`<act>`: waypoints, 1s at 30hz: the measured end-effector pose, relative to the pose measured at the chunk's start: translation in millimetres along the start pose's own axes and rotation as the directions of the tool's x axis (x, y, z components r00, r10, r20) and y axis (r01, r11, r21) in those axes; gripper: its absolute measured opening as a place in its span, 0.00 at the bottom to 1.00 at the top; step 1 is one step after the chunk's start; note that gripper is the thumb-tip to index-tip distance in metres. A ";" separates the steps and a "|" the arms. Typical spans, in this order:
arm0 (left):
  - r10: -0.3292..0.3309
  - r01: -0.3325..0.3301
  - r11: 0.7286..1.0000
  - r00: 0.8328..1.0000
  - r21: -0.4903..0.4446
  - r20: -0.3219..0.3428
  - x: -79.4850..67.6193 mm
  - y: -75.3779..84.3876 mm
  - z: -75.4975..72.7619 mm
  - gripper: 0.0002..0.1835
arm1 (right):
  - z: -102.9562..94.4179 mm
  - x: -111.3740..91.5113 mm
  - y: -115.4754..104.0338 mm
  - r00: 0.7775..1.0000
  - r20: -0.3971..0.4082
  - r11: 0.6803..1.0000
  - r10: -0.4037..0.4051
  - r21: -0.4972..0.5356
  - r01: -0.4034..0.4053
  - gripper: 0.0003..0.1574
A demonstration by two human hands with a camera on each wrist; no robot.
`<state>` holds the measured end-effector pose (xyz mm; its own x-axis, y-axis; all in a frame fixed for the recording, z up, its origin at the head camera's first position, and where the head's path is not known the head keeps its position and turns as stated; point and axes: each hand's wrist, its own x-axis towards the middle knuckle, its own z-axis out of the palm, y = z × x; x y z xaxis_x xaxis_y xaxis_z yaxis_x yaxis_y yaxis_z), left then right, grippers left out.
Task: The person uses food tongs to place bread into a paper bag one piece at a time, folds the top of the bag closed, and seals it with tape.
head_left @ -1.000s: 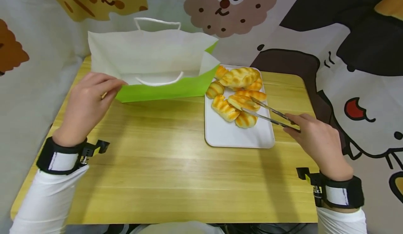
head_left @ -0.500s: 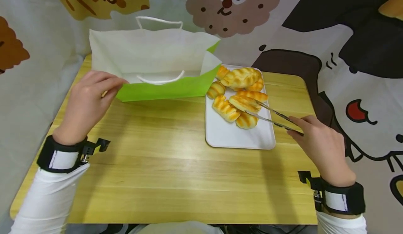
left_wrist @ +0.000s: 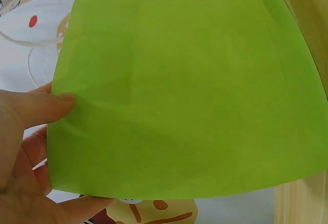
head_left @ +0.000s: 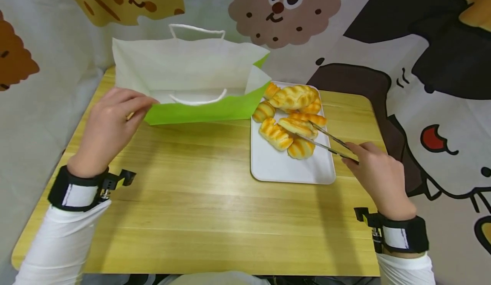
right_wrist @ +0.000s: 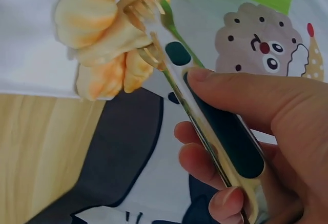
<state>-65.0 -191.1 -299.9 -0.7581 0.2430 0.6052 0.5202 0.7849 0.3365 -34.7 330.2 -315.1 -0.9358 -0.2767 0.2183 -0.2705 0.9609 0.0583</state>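
Observation:
At the left in the head view, my left hand (head_left: 115, 123) pinches the near left corner of a green paper bag (head_left: 203, 111) with a white inside and white cord handles. The left wrist view shows the thumb on the bag's green outer face (left_wrist: 179, 90). My right hand (head_left: 377, 174) grips metal tongs (head_left: 330, 148) with dark green handle inlays (right_wrist: 223, 121). The tong tips straddle an oval bread roll (head_left: 297, 126) on top of the near pile, seemingly touching it. Several other rolls (head_left: 275, 134) lie around it on a white tray (head_left: 291, 172).
The wooden table (head_left: 215, 217) extends in front of the bag and tray. The bag's right corner overhangs the tray's left edge. A cartoon-printed cloth (head_left: 356, 50) hangs behind and at both sides. Wrist straps with camera mounts (head_left: 113, 182) sit on both forearms.
The tong tips first drew back slightly to the right, then came a little left again around the roll, along with my right hand. My left hand keeps its hold on the bag.

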 end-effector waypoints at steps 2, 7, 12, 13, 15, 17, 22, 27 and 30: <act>0.000 0.000 1.000 1.000 -0.001 -0.002 -0.2 0.4 0.0 0.09 | 4.1 2.0 -1.0 1.000 0.005 1.000 0.001 0.007 -0.001 0.28; -0.005 0.005 1.000 1.000 0.000 0.007 -0.5 1.4 -0.5 0.10 | 12.4 6.3 -4.4 0.998 -0.035 0.999 -0.045 -0.005 0.044 0.25; -0.018 0.018 1.000 1.000 0.005 0.022 -1.3 2.5 -1.7 0.10 | 12.5 7.7 -7.8 0.994 -0.079 0.997 -0.071 -0.025 0.070 0.22; -0.021 0.021 1.000 0.999 0.006 0.024 -1.5 2.6 -2.0 0.10 | 11.6 7.6 -8.2 0.994 -0.080 0.997 -0.069 -0.026 0.067 0.22; -0.026 0.026 1.000 0.999 0.008 0.027 -1.9 2.9 -2.5 0.10 | 9.4 7.2 -8.7 0.995 -0.076 0.998 -0.061 -0.026 0.059 0.22; -0.028 0.028 1.000 0.999 0.009 0.030 -2.3 2.7 -2.4 0.10 | 7.2 6.4 -8.6 0.996 -0.067 0.998 -0.050 -0.026 0.049 0.22; -0.022 0.022 1.000 0.999 0.009 0.035 -2.7 2.1 -1.8 0.10 | 3.2 2.7 -5.4 0.997 -0.069 0.999 -0.033 -0.012 0.032 0.23; -0.017 0.017 1.000 0.999 0.004 0.029 -2.8 1.4 -1.8 0.11 | 0.0 -0.7 0.4 0.991 -0.128 1.000 -0.031 -0.001 0.031 0.22; -0.006 0.006 1.000 1.000 -0.001 0.017 -2.6 1.0 -2.5 0.11 | -2.9 -2.9 2.5 0.990 -0.143 1.000 -0.016 0.018 0.019 0.21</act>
<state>-61.6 -192.4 -299.3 -0.7675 0.2477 0.5912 0.5163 0.7856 0.3411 -32.0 333.5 -312.7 -0.8895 -0.2883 0.3544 -0.2920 0.9554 0.0445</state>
